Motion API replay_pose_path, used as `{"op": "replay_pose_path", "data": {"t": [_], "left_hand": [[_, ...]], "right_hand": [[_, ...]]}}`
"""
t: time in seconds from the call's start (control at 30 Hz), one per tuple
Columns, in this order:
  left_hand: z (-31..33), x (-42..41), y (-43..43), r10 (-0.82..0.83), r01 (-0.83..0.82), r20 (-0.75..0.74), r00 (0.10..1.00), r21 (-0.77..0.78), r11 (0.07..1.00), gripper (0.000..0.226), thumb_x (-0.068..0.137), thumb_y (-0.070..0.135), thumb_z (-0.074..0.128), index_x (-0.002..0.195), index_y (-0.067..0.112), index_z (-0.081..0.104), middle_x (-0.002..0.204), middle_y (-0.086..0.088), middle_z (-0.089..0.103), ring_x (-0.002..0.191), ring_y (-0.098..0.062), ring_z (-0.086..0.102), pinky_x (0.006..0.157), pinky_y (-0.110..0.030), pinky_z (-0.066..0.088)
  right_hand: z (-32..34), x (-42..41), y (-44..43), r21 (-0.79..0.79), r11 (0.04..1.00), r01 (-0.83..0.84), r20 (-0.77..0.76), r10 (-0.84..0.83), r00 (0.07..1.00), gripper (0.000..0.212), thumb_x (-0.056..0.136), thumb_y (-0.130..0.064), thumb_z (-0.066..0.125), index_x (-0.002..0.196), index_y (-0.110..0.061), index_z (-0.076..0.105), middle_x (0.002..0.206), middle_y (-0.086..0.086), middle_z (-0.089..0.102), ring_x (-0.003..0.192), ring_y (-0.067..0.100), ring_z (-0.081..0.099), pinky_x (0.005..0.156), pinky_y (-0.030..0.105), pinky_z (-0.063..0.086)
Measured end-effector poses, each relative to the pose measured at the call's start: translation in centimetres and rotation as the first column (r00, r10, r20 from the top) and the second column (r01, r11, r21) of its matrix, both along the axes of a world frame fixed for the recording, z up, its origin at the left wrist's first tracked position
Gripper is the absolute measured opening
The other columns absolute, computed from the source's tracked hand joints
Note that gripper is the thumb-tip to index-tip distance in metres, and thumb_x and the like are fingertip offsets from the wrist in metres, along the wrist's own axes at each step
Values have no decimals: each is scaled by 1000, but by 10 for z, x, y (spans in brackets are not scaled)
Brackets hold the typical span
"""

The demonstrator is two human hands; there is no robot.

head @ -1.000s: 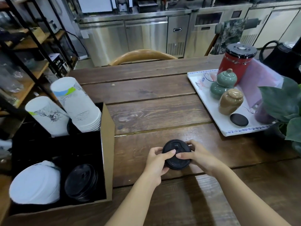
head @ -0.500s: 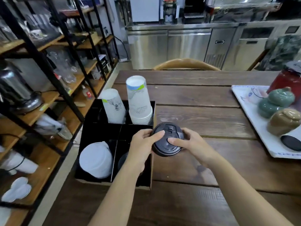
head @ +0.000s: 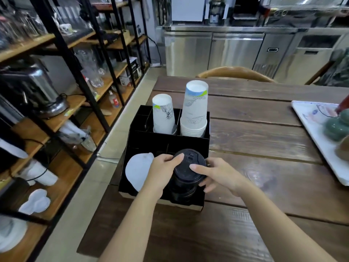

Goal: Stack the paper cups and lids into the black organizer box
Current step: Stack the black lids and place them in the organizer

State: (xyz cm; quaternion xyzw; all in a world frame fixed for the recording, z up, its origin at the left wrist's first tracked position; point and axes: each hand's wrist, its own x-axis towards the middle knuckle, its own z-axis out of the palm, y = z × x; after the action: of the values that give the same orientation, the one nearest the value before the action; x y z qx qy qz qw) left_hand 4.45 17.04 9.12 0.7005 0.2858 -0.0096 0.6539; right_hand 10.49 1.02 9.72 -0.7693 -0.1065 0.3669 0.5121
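The black organizer box (head: 162, 142) stands at the table's left edge. Two upside-down stacks of white paper cups fill its back compartments, a shorter stack (head: 163, 114) on the left and a taller stack (head: 194, 108) on the right. A pile of white lids (head: 138, 172) lies in the front-left compartment. Over the front-right compartment I hold a stack of black lids (head: 188, 170). My left hand (head: 162, 172) grips its left side and my right hand (head: 217, 173) its right side, with a finger on the top lid. More black lids (head: 181, 193) sit under it in that compartment.
The wooden table (head: 264, 140) stretches to the right, with a white tray (head: 313, 125) of ceramic jars at its right edge. A wooden chair back (head: 234, 73) stands behind the table. Black-framed shelves (head: 62, 53) with glassware and appliances line the left side.
Both hands carried the black lids from the table's middle leftwards to above the box's front-right compartment. The view has swung to the left with them.
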Motion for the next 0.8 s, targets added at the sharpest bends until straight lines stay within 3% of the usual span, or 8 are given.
{"op": "replay_pose_path", "data": {"t": [0.13,0.3,0.47,0.63,0.8], "left_hand": [[-17,-5,6,-30,33,-43,999,79,996,37,87,41,60,108,11,64,104,-1,68,95,-13,63,81,-29,52],[-27,-8,6,-45,64,-84,995,238,969,45,90,48,48,119,14,56,109,2,62,100,-16,58,87,-32,49],[-31,-11,5,-51,73,-96,994,249,966,47,94,45,41,128,14,52,118,1,60,105,-17,55,86,-31,45],[-34,-14,6,-50,73,-110,993,213,974,49,94,45,41,131,15,48,126,-2,58,113,-20,55,94,-36,48],[-32,-17,6,-14,28,-92,996,151,988,43,93,40,47,126,13,53,120,-2,61,106,-18,56,82,-28,45]], "right_hand": [[-13,-8,9,-61,997,35,6,-35,999,54,80,-44,67,121,-11,56,109,7,69,76,23,70,55,30,56],[-21,-11,18,-114,992,52,37,-48,998,46,82,-43,65,116,-14,57,106,5,70,79,26,71,56,35,58],[-24,-10,22,-148,986,77,67,-68,995,47,82,-46,63,116,-15,56,100,3,70,65,21,68,42,26,49],[-25,-9,25,-177,982,71,141,-46,989,41,83,-45,62,111,-16,58,100,4,69,64,16,61,42,24,43],[-26,-8,24,-178,981,72,167,-42,985,41,82,-47,62,112,-19,57,98,2,69,63,14,60,43,23,42]]}}
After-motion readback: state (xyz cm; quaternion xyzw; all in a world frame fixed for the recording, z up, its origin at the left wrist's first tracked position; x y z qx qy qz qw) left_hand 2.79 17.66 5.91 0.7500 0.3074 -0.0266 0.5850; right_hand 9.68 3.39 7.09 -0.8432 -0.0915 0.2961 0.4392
